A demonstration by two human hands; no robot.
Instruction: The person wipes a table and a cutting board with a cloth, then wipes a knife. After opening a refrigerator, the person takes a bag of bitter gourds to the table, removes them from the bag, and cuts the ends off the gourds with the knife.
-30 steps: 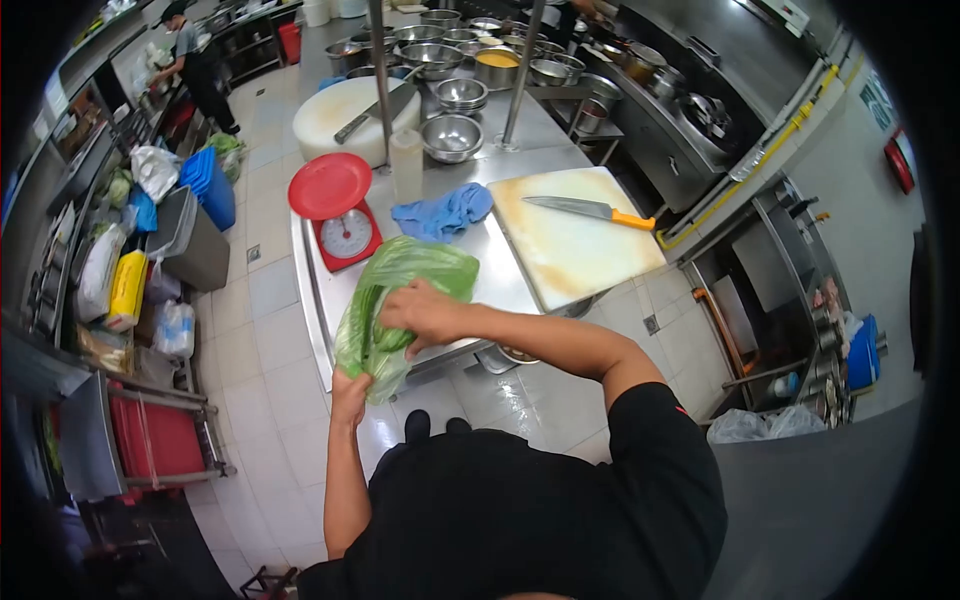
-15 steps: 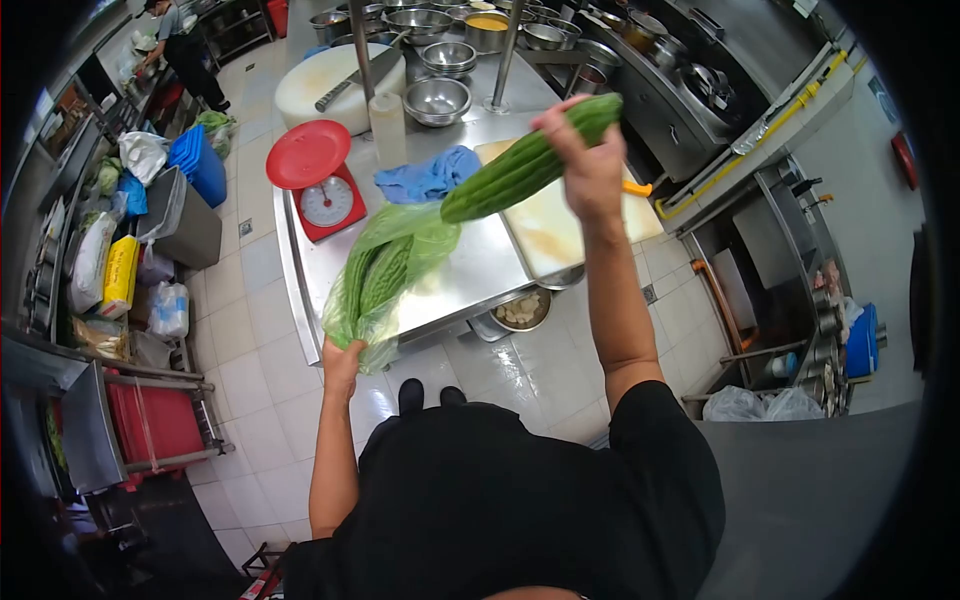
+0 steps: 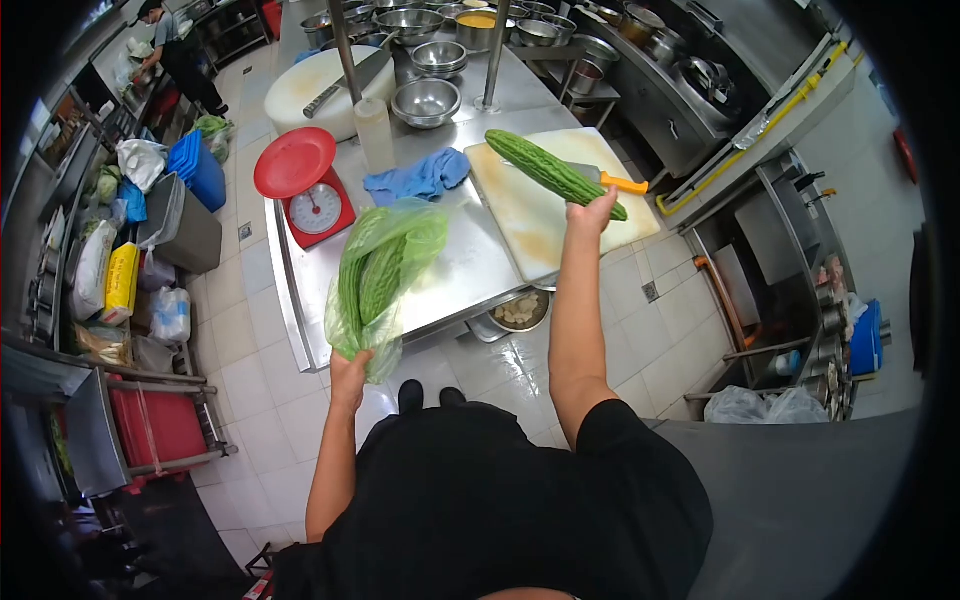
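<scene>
Bitter gourd (image 3: 553,172) lowered onto cutting board (image 3: 520,215) (right hand (image 3: 592,212) gripping); left hand (image 3: 349,368) holds bag (image 3: 380,275).

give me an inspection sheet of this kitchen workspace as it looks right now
surface: steel table, bare in the middle; white cutting board on its right part.
job's things: bitter gourd held over the cutting board; green plastic bag with more gourds inside, held at the table's near edge.
clutter: red scale, blue cloth, plastic bottle, knife with orange handle, steel bowls, round white block with a cleaver on it.
grips: left hand grips the bag's bottom; right hand grips the gourd's end.
cables: nothing seen.
surroundings: tiled floor, blue crates, bagged goods at the left, another person far back.
</scene>
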